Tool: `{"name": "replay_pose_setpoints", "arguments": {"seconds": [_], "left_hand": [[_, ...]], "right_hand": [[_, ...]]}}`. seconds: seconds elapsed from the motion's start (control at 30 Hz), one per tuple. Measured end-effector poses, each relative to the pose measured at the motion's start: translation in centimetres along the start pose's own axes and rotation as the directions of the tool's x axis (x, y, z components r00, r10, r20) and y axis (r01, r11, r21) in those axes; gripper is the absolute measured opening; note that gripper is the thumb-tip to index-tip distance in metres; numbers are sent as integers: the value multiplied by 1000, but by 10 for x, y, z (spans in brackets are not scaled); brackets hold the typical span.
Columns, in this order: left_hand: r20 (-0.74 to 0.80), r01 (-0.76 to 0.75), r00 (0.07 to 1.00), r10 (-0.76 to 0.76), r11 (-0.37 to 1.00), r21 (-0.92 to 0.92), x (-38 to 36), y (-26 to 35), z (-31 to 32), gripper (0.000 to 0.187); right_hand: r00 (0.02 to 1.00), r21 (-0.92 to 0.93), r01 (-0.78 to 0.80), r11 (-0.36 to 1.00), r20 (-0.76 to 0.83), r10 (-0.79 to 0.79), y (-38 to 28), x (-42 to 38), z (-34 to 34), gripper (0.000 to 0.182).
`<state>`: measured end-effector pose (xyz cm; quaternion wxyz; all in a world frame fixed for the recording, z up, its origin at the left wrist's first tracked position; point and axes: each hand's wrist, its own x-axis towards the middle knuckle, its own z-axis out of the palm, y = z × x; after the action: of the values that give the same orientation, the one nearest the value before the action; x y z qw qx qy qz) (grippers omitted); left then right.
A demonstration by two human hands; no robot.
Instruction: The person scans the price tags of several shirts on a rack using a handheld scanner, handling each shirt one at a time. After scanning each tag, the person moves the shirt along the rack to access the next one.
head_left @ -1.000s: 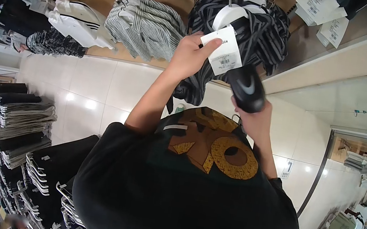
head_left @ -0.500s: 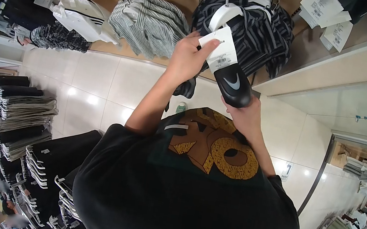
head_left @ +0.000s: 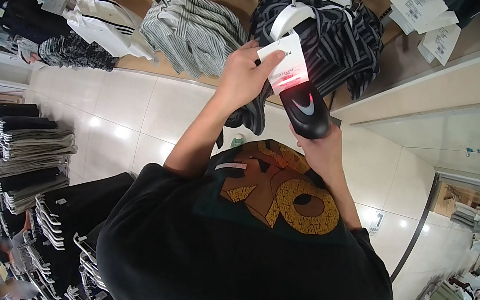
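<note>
My left hand (head_left: 246,76) pinches a white price tag (head_left: 284,61) between thumb and fingers, its printed face turned up. My right hand (head_left: 321,147) is wrapped round the handle of a black barcode scanner (head_left: 305,109), whose front end sits against the tag's lower edge. Red light from the scanner falls across the barcode. Right behind the tag hang dark striped shirts (head_left: 327,38) on white hangers (head_left: 292,21). The fingers of my right hand are partly hidden beneath the scanner.
Grey-striped shirts (head_left: 193,26) and a white garment (head_left: 109,25) hang further left. Folded trousers (head_left: 33,145) and black trousers on hangers (head_left: 80,206) fill the lower left. A white ledge (head_left: 432,83) runs along the right. More tags (head_left: 422,12) hang at upper right.
Red light has come on over the tag's barcode and glows on the scanner. Both hands keep nearly the same place, with the tag shifted very slightly left.
</note>
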<state>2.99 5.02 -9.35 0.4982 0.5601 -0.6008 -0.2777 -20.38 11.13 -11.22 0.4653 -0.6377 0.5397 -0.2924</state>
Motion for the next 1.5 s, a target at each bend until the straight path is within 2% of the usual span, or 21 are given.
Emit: {"name": "replay_pose_setpoints", "arguments": {"seconds": [0.23,0.3,0.73,0.93,1.0,1.07,1.13,1.17,1.2,1.27,1.33,1.37,1.47,1.5], "left_hand": [[41,19,999,-21,999,35,-1,4,-1,30],[31,8,999,-9,1000,30,-1,2,0,30],[-1,20,1000,-20,999,41,-3,3,-3,33],[15,4,1000,-4,1000,28,3,-3,-9,31],[44,25,999,-26,999,35,4,-3,-14,31],[69,39,997,-41,999,38,6,-6,-21,31],[193,-45,981,13,986,162,4,-17,-28,32],[263,-97,963,50,981,168,3,-18,-33,26],[293,-201,944,149,967,154,-1,-31,-34,24],[426,-190,901,78,956,226,-12,-36,-39,23],[495,-247,855,153,960,129,-20,-54,-38,22],[533,-346,822,202,920,184,-21,-63,-40,21],[551,-411,782,291,906,104,-8,-87,-44,17],[570,-495,741,354,862,107,2,-84,-48,16]], "right_hand": [[1000,29,9,1000,-13,-8,2,-2,1,32],[994,18,98,995,-55,-97,3,-2,2,26],[996,78,78,994,-48,-75,4,-2,2,25],[995,79,58,995,-89,-51,-3,-4,3,24],[984,58,121,991,-140,-112,-5,-1,6,23],[979,76,123,990,-175,-108,3,7,9,23],[971,94,130,987,-214,-107,14,17,12,23],[943,73,143,987,-314,-113,19,22,13,23],[904,54,153,987,-411,-117,20,26,13,24],[869,110,157,981,-487,-84,22,30,13,25],[791,50,166,985,-604,-102,33,33,12,26],[764,48,183,982,-636,-111,33,34,12,25],[729,-22,153,988,-673,-128,24,38,10,28],[738,-53,155,986,-657,-152,34,44,5,32]]}}
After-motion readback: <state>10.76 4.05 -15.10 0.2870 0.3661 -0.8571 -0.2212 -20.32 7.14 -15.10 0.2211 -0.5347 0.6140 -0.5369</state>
